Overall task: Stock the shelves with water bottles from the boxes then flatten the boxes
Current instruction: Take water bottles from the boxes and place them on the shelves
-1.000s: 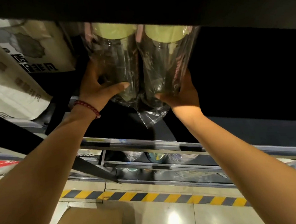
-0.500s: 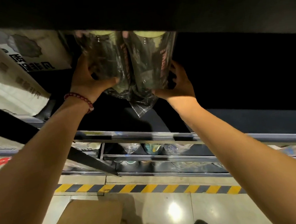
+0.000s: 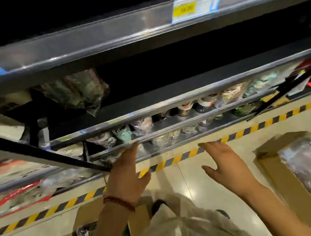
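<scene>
Both hands have let go: left hand [image 3: 127,175] and right hand [image 3: 223,161] hang empty, fingers apart. Wrapped bottles [image 3: 77,90] sit on shelf [image 3: 167,95]. Floor boxes [image 3: 283,177] hold more wrapped bottles. Price tag [image 3: 193,6] writing blurred.

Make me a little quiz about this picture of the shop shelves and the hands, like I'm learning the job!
1. True or false: both hands are holding bottles.
2. Where are the wrapped bottles? A) on the upper shelf, B) on the floor, C) in the right hand.
3. Fill in: the open box on the right still holds wrapped ____.

Key
1. False. The left hand and right hand are both open and hold nothing.
2. A. They lie on the upper shelf, left of the middle.
3. Bottles, though the picture is blurry.
</scene>
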The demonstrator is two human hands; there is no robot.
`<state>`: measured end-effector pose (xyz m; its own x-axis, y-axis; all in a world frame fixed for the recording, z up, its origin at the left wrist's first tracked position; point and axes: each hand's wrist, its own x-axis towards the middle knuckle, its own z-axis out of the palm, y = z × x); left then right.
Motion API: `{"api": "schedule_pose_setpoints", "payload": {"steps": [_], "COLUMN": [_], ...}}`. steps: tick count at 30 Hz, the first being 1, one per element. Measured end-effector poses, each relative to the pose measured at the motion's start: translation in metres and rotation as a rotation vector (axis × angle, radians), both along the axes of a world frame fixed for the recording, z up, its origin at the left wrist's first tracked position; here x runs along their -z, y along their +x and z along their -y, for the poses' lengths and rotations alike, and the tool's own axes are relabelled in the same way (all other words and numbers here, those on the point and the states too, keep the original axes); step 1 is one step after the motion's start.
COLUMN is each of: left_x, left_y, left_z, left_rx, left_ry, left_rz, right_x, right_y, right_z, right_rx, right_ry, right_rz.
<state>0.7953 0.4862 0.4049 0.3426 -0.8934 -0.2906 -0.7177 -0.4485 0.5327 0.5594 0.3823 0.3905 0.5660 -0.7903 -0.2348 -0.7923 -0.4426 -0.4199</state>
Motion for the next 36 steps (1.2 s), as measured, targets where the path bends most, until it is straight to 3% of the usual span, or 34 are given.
{"api": "schedule_pose_setpoints", "payload": {"steps": [8, 19, 23, 27, 36], "left_x": [-0.004, -0.014, -0.011, 0.002, 0.012], "left_y": [-0.176, -0.438, -0.496, -0.532, -0.647], "left_z": [0.042, 0.12, 0.122, 0.148, 0.278], "left_rx": [0.595, 1.153, 1.283, 1.354, 1.45], "left_ry": [0.062, 0.021, -0.003, 0.094, 0.113], "left_rz": [0.137, 0.16, 0.198, 0.165, 0.151], "right_x": [0.001, -0.014, 0.0, 0.015, 0.019], "right_y": [-0.19, -0.398, -0.433, -0.46, -0.552], "right_z": [-0.065, -0.102, -0.118, -0.107, -0.019], "right_rx": [0.366, 0.913, 1.038, 1.103, 1.221], "right_ry": [-0.081, -0.121, -0.08, -0.015, 0.123], "right_rz": [-0.092, -0.149, -0.123, -0.107, -0.097]}}
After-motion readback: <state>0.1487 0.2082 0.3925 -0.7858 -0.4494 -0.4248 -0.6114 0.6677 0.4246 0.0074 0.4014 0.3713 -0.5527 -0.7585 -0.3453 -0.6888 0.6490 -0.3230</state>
